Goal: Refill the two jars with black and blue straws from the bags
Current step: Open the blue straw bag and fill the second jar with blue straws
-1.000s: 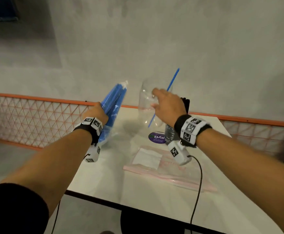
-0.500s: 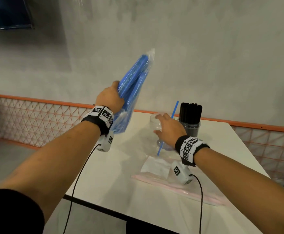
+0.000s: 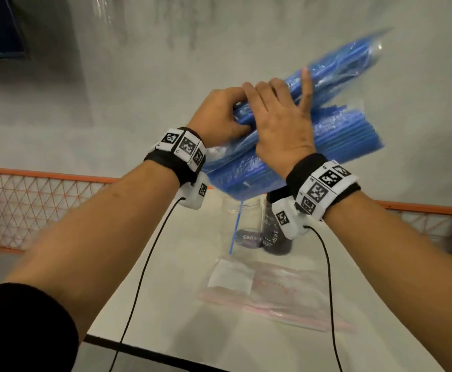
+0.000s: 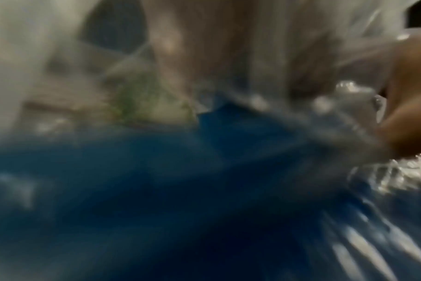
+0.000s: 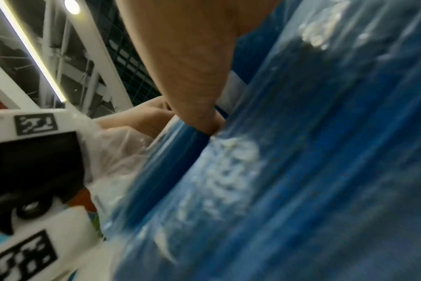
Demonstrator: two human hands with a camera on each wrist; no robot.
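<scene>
1. Up front, the biggest thing I see is the white table (image 3: 165, 277), running away from me toward the grey wall, with an orange mesh barrier (image 3: 31, 200) along its far side.
2. Next, the bag of blue straws (image 3: 335, 135) is raised in the air above the jars, tilted up to the right; it is motion-blurred in the head view, and both wrist views show little but blue plastic.
3. An empty clear bag (image 3: 273, 288) with a white label lies flat on the table near me.
4. My left hand (image 3: 217, 116) has its fingers curled round the left part of the straw bag, gripping it.
5. My right hand (image 3: 284, 124) lies over the bag just beside the left hand, touching it, fingers spread along the plastic; in the right wrist view the thumb (image 5: 192, 76) presses the underside, so it clamps the bag.
6. A clear jar (image 3: 242, 224) stands on the table below the bag, holding a single blue straw (image 3: 235, 229).
7. A dark jar (image 3: 276, 234) stands just right of it, partly hidden by my right wrist camera.
</scene>
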